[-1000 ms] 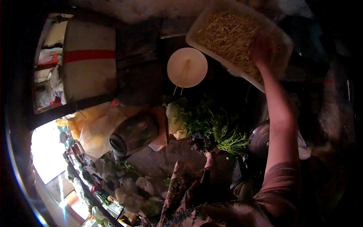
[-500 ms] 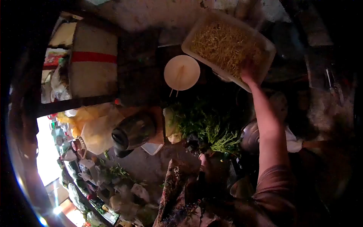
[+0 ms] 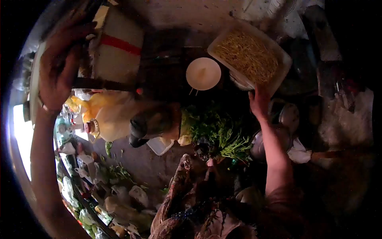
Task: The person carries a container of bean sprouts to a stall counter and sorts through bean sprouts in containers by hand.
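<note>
My left hand [image 3: 59, 73] is raised at the far left, in front of the pale box [image 3: 119, 63] with a red stripe. Its fingers are spread, and nothing shows in them. My right hand [image 3: 260, 102] is at the near rim of a pale plastic tub [image 3: 218, 55]. Its fingers lie over the rim and its thumb is outside; the grip is dim. Thin yellowish strands [image 3: 248, 53], like bean sprouts, fill much of the tub. Left of it stands a white bowl [image 3: 203, 73] with a pair of thin sticks, like chopsticks [image 3: 193, 91], poking out at the near side.
Leafy greens [image 3: 229, 139] lie below the bowl. A dark rounded container [image 3: 151, 121] and a large bottle with a red cap [image 3: 92, 126] are to the left. Metal pots [image 3: 274, 141] sit beside my right forearm. Bags and vegetable scraps [image 3: 119, 171] litter the lower left.
My right hand has come out of the strands to the tub's near rim. My left hand has risen into view at the left. The view has swung a little leftward.
</note>
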Demonstrator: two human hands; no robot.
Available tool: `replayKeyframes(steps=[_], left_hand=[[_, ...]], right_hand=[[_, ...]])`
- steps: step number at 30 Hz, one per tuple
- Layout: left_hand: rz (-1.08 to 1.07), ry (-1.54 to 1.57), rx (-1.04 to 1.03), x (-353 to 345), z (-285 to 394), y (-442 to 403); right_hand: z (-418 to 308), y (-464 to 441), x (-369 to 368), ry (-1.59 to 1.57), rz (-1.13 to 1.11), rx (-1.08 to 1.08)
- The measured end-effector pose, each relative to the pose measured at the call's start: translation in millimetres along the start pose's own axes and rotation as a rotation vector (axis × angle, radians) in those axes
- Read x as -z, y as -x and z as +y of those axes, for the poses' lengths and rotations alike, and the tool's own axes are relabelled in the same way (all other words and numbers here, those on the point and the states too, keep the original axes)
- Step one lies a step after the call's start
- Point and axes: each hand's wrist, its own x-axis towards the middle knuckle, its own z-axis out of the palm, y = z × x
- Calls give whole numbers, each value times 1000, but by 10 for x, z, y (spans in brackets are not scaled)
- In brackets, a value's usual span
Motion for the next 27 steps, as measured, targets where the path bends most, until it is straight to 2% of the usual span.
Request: replayKeyframes(steps=[2,3,4,7,9,10,12,14,16,17,18,20,25,27], left_hand=[[61,59,30,-17,15,-9],[69,-152,-47,26,71,-93],[70,-157,-33,61,13,-43],[24,-224,88,70,-188,75],[36,-200,-81,66,-283,45],[49,-200,-76,69,-256,22],[66,-231,-191,61,-158,-51],[110,-227,-219,44,-195,-60],[139,-316,-200,-11,-319,-26],[158,-311,-206,-37,-359,-17],[125,-278,-144,-58,-400,-10],[106,-243,-95,-95,-433,-10],[299,-343,-211,-210,-332,-82],[267,-330,-175,-239,-322,-80]], right_hand=[[-145,301,137,67,54,52],[-193,445,184,133,111,98],[-209,603,157,132,106,113],[-130,1193,-168,-43,-219,-76],[-111,1699,-331,-238,-438,-159],[-119,1922,-337,-325,-534,-187],[-349,2392,-133,-511,-556,-415],[-127,3004,-564,-801,-501,-448],[-10,3382,-578,-776,-535,-379],[185,3616,-815,-883,-560,-509],[483,3866,-1089,-877,-542,-509],[958,4184,-1442,-782,-723,-389],[588,4600,-708,-788,-677,-506],[512,4786,-595,-799,-671,-551]])
